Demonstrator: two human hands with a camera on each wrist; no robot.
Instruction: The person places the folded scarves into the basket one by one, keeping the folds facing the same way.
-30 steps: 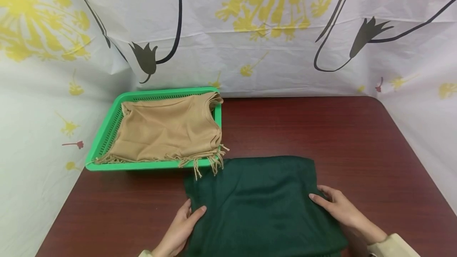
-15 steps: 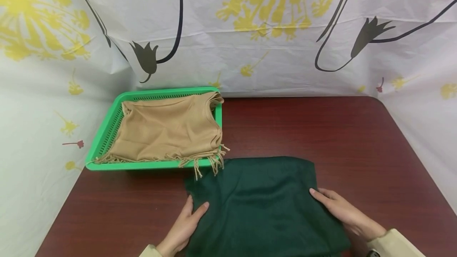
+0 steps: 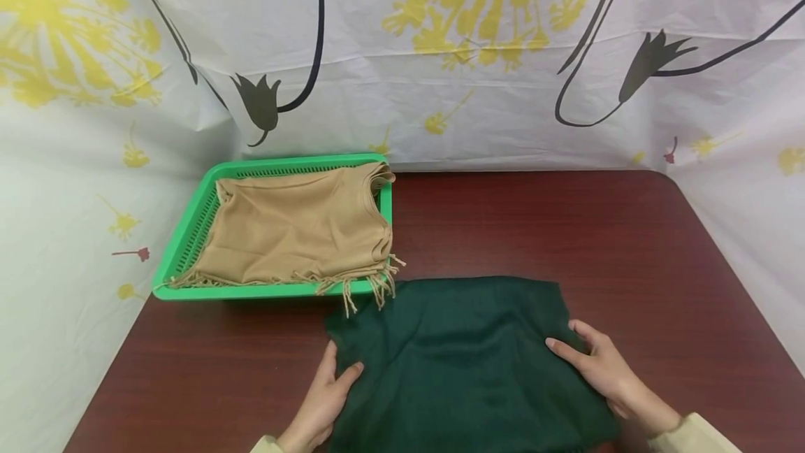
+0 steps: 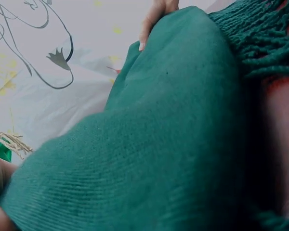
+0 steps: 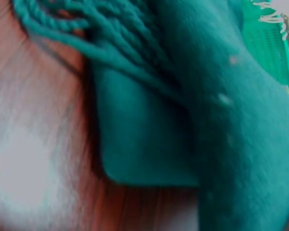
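Observation:
A dark green folded scarf [image 3: 459, 369] spans the space between both hands at the front of the table. My left hand [image 3: 319, 400] grips its left edge, thumb on top and fingers partly hidden beneath. At the right edge, my right hand [image 3: 604, 369] holds the cloth the same way, with the thumb lying over it. Twisted fringe [image 4: 265, 38] hangs along the near side in the left wrist view, and fringe [image 5: 111, 53] shows over the tabletop in the right wrist view. A tan fringed scarf [image 3: 302, 226] lies folded in a green basket [image 3: 251, 293].
The basket stands at the back left, its front right corner close to the green scarf's far edge; tan tassels [image 3: 380, 289] hang over its rim. A dark red wooden table [image 3: 660, 264] lies beneath. Patterned white fabric [image 3: 440, 110] encloses the back and sides.
My right hand has shifted slightly right and re-placed its fingers on the edge. The scarf's far right corner has spread a little outward. Basket and tan scarf stay put.

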